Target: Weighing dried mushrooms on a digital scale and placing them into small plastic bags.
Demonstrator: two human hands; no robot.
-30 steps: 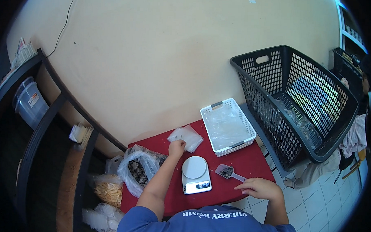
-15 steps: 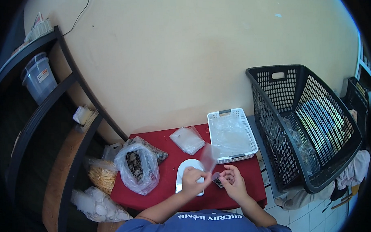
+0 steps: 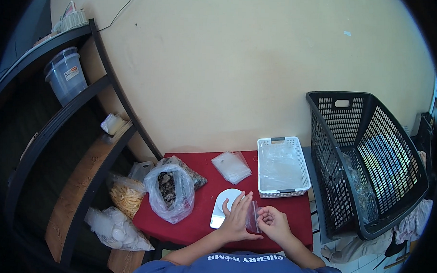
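My left hand is spread wide between the scale and a small clear plastic bag, its fingers extended and thumb apart. Curled fingers of my right hand pinch the right side of that bag, which stands between both hands above the red cloth. Just left of my left hand lies a white kitchen scale with a round plate, partly covered by the fingers. Farther left, an open clear bag holds dark, flat pieces. A stack of flat clear bags lies behind the scale.
At the back right of the red-covered table stands a white basket with clear plastic inside. A large black crate rises to the right. Bags of yellowish sticks and pale round pieces sit left, beside the dark shelf frame.
My left hand has let go of the clear bag and opened; my right hand now pinches it. The small dark-filled container seen by my right hand no longer shows. The view has shifted slightly.
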